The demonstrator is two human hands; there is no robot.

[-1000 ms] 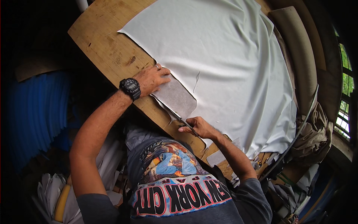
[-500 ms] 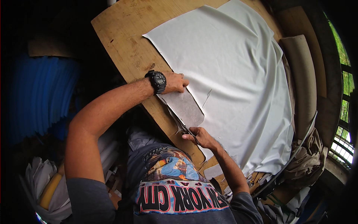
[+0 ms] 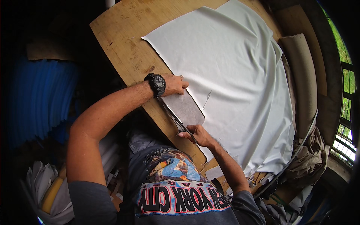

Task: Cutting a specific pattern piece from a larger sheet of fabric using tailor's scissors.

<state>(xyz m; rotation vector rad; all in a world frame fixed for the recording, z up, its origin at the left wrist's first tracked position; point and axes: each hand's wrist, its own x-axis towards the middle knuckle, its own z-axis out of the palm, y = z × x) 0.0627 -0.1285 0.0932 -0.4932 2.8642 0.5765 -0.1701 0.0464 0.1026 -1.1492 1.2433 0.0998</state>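
Note:
My left hand, with a black watch at its wrist, has its fingers curled down on the upper end of a grey piece of material. This strip has a rounded lower end and lies along the border of a large white cloth. Scissors are in my right hand, thumb and fingers set apart on the handles. Their dark blades run along the strip's near-left edge, pointing toward my left hand. A narrow dark offcut hangs beside that edge; the blade tips are hard to make out.
The wooden table carries the cloth, its edge passing close to my body. A beige roll and crumpled brown fabric lie on the right. Blue sheeting stands at left. A small grey scrap lies near my right forearm.
My right hand and the scissors have shifted slightly up and left along the strip's edge, the thumb now farther from the fingers. My left hand keeps its place on the strip.

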